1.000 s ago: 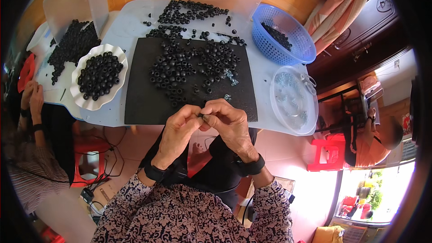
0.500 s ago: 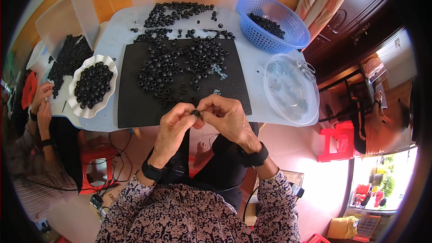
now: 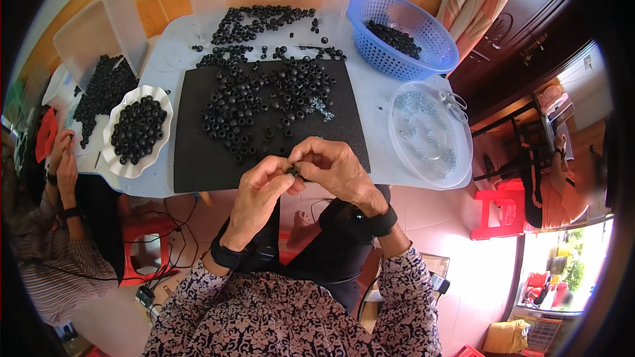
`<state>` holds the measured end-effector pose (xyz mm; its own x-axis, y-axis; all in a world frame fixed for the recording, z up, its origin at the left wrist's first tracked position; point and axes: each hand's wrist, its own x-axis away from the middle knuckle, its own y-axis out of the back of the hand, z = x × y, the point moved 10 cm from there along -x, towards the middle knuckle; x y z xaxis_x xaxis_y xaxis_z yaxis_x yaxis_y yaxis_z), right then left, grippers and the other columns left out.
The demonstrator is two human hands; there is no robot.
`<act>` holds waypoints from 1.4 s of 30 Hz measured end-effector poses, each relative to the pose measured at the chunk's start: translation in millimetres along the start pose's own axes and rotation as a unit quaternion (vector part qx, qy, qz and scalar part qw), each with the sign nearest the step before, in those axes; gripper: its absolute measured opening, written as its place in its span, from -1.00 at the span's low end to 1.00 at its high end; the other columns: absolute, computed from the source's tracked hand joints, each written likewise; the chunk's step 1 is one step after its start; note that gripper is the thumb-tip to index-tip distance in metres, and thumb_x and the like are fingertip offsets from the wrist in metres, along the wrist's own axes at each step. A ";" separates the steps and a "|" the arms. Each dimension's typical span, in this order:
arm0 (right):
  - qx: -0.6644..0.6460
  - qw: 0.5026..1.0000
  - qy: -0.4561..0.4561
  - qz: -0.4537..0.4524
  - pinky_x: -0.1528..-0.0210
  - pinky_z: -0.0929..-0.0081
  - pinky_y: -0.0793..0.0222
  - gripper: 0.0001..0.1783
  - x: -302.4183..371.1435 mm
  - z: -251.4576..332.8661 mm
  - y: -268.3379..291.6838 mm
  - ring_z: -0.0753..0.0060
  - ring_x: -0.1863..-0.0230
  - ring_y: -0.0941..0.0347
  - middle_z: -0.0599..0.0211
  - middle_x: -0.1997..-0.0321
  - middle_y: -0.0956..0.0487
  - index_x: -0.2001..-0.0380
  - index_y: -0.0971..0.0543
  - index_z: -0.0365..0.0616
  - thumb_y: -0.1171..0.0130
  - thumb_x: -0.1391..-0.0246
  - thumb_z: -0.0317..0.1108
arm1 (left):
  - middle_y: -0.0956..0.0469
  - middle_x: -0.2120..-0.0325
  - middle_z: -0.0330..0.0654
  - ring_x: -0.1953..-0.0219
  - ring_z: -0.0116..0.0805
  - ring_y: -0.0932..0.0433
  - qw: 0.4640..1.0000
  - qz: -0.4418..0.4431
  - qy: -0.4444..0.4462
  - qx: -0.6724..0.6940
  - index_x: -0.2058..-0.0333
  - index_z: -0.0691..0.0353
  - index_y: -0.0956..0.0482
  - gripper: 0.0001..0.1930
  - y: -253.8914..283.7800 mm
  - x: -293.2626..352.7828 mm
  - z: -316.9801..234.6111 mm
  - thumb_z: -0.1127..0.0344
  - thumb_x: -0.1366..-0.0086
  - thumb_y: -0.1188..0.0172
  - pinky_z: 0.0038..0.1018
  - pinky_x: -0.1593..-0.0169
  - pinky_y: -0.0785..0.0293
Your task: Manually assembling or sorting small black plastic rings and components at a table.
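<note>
My left hand (image 3: 258, 192) is closed, its thumb and fingers pinching a small black bead (image 3: 293, 171) over the near edge of a black mat (image 3: 205, 170). From the other side my right hand (image 3: 337, 170) meets it, thumb and forefinger pressed together against the bead. Whatever tiny piece the right fingertips may hold is hidden. Beyond both hands, many loose round black beads (image 3: 231, 102) with holes lie across the mat. A little heap of pale, clear bits (image 3: 321, 109) sits at the right side of these beads.
On the pale table (image 3: 380, 145) stand a white wavy-rimmed dish (image 3: 165, 133) of beads, a blue perforated basket (image 3: 397, 61) and a round clear tray (image 3: 444, 119) holding pale bits. Scissors (image 3: 455, 102) lie by the tray. At left, another person's hands (image 3: 65, 165) work near more beads.
My fingers have shifted slightly around the bead, which now sits a touch lower and further right. The whole view has moved a little. The left person's hands have shifted slightly too.
</note>
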<state>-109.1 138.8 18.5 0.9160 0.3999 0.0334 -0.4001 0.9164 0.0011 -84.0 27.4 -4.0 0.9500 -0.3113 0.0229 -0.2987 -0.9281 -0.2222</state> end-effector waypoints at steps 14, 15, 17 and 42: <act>-0.062 0.998 0.010 -0.017 0.24 0.59 -0.50 -0.90 -1.0 -8.7 6.4 0.64 0.33 -0.53 0.39 0.38 -0.60 0.28 -0.55 -0.26 -0.16 -0.11 -0.61 | -0.63 0.40 -0.15 0.35 -0.50 -0.56 1.000 0.007 -0.003 -0.005 0.15 0.37 -0.48 -0.84 0.0 -2.4 1.4 0.47 -0.35 -0.02 -0.52 0.18 -0.51; -0.039 0.999 -0.002 -0.017 0.24 0.59 -0.50 -0.88 -0.5 -7.4 5.3 0.63 0.33 -0.54 0.39 0.39 -0.60 0.27 -0.55 -0.27 -0.14 -0.09 -0.63 | -0.63 0.40 -0.15 0.35 -0.50 -0.56 1.000 0.008 -0.004 -0.006 0.15 0.38 -0.48 -0.84 -0.3 -2.2 0.6 0.47 -0.35 -0.02 -0.52 0.18 -0.51; -0.018 1.000 0.006 -0.025 0.23 0.59 -0.50 -0.87 -1.0 -3.1 3.4 0.63 0.34 -0.53 0.39 0.40 -0.60 0.28 -0.54 -0.27 -0.12 -0.08 -0.63 | -0.63 0.40 -0.15 0.35 -0.50 -0.56 1.000 0.004 -0.006 -0.004 0.15 0.38 -0.49 -0.84 0.2 -1.7 0.3 0.46 -0.35 -0.02 -0.52 0.18 -0.51; -0.111 0.990 0.069 -0.051 0.17 0.56 -0.54 -0.81 7.9 -4.4 12.7 0.52 0.32 -0.54 0.27 0.18 -0.56 0.14 -0.62 -0.32 -0.12 -0.20 -0.57 | -0.61 0.40 -0.14 0.33 -0.50 -0.57 0.999 -0.016 -0.026 -0.009 0.13 0.38 -0.49 -0.84 -5.6 -9.2 -4.7 0.47 -0.35 -0.03 -0.53 0.16 -0.50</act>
<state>-106.8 153.6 14.3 0.9527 0.2896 -0.0924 -0.3032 0.9265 -0.2227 -91.5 34.5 1.6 0.9625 -0.2704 -0.0203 -0.2687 -0.9411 -0.2051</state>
